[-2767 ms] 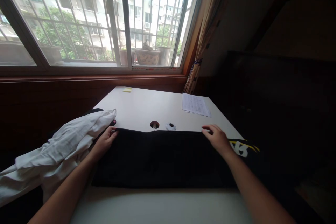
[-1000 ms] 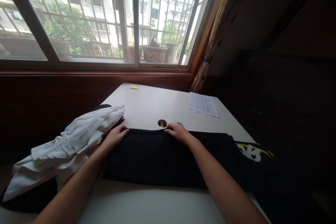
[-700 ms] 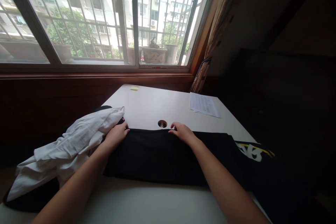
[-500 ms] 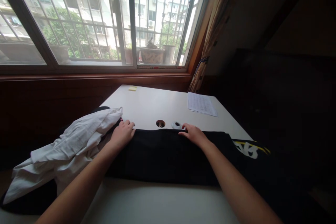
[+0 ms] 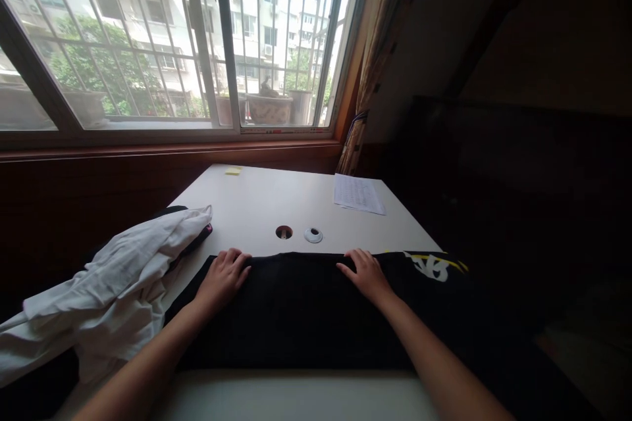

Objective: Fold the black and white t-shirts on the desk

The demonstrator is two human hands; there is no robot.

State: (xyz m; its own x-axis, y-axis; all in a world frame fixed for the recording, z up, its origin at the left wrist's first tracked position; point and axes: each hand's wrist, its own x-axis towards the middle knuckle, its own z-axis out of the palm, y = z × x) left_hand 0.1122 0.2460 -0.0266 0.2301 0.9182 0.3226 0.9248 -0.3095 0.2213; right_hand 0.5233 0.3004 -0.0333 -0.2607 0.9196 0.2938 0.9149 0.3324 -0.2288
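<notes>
A: Where's the black cloth (image 5: 296,316) lying rn?

B: Lengthwise across the counter (image 5: 266,200), its far edge running just short of the round hole (image 5: 284,233) and the white cap (image 5: 313,235).

A: And the hands?

B: L hand (image 5: 224,276) is resting on that far edge, fingers curling over it; whether it's pinching any fabric, can't tell. R hand (image 5: 368,273) is resting farther along the same edge, thumb and fingers spreading apart, so prob. not gripping hard.

A: What's worrying you?

B: Mainly the R end. The part w/ the white-and-yellow print (image 5: 432,268) is fading into shadow by the counter's R side; can't tell if it's hanging off. If it is, its weight could be dragging the rest sideways, esp. w/ R hand bearing down lightly.

A: And betw. the hands?

B: Far edge isn't running quite straight there. Uneven pulling could be leaving a crease or skewing it.

A: L side?

B: The white cloth heap (image 5: 113,270) is lying close to the L forearm (image 5: 153,355). An elbow swinging out could be snagging it, b/c the gap's looking tight.

A: The cap?

B: Sitting loose, prob. If the cloth's sliding forward, it could be nudging the cap. Papers (image 5: 358,194) and yellow note (image 5: 233,171) are lying well apart from it, so risk there's min.
</notes>
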